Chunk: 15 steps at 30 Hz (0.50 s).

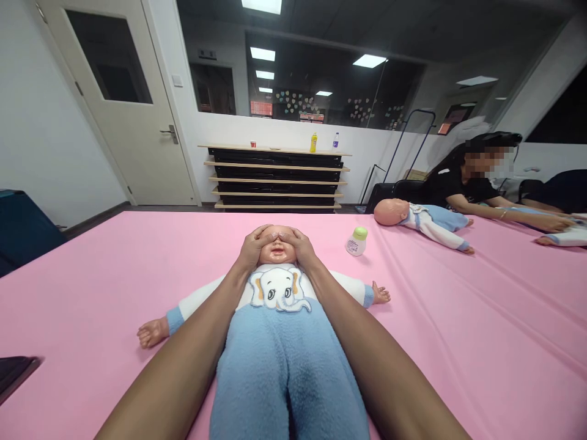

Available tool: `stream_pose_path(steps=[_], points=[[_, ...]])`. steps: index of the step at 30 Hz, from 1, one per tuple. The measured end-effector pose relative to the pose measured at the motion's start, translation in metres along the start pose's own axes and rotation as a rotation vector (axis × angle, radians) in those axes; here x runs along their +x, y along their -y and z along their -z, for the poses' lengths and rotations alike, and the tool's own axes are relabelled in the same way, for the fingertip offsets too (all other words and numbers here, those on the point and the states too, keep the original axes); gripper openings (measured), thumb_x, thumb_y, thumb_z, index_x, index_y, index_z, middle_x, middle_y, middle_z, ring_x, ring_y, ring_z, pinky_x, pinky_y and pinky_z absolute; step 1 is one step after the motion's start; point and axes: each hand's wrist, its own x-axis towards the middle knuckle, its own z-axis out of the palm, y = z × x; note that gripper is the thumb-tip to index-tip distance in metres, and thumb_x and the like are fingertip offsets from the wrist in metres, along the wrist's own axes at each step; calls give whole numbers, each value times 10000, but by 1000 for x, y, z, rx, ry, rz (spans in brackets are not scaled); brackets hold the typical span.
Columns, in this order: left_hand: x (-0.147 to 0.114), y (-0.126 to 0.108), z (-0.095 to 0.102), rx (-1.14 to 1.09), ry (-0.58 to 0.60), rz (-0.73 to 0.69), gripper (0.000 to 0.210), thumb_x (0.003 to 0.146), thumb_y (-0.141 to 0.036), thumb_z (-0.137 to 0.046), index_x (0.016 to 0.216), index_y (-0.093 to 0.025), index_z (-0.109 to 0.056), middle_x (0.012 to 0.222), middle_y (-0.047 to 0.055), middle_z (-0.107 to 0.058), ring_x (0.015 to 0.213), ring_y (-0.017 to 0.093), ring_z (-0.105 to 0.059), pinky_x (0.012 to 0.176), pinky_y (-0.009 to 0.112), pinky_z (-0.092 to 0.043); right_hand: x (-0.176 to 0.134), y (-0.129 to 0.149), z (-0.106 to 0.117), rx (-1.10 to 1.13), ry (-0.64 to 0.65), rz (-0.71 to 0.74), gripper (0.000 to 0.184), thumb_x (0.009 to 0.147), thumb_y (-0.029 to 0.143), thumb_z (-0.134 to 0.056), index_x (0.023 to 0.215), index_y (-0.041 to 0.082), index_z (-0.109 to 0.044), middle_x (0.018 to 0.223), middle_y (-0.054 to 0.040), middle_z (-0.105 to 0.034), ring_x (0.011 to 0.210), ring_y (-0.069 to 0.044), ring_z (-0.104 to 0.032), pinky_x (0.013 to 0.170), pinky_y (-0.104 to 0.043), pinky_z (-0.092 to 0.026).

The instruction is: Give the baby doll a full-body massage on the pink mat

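A baby doll point(270, 342) in a white and blue fleece suit with an elephant on the chest lies on its back before me, head away from me, arms spread. My left hand point(252, 245) cups one side of the doll's head, and my right hand point(303, 246) cups the other. Both thumbs reach over the brow and cover its eyes; the nose and open mouth stay visible between my palms. My fingers curve round the head, their tips partly hidden. Right of the head stands a small white bottle with a green cap point(356, 241).
The pink-covered table point(440, 342) has creases on its right side. A second doll point(426, 221) lies at the far right, near a person in black point(454, 183) handling another doll. A dark flat object point(16, 373) rests at the left edge. Stacked boards point(277, 180) stand behind.
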Motion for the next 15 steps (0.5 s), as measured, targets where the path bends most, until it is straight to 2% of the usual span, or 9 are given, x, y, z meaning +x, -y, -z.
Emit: stream_pose_path(steps=[8, 15], points=[[3, 0, -1, 3, -9, -31, 474, 661, -419, -776, 1048, -152, -716, 1099, 85, -705, 1067, 300, -618, 966, 413, -467, 0, 1, 0, 0, 5, 25, 429, 694, 444, -758, 1022, 178, -682, 963, -34, -718, 905, -205, -655, 843, -330, -513], [12, 12, 4, -1, -62, -57, 411, 727, -425, -687, 1026, -145, -721, 1156, 90, -693, 1127, 282, -595, 1013, 401, -435, 3, 0, 1, -10, -6, 36, 427, 688, 451, -748, 1016, 182, -694, 974, -29, -719, 932, -207, -644, 871, -332, -497]])
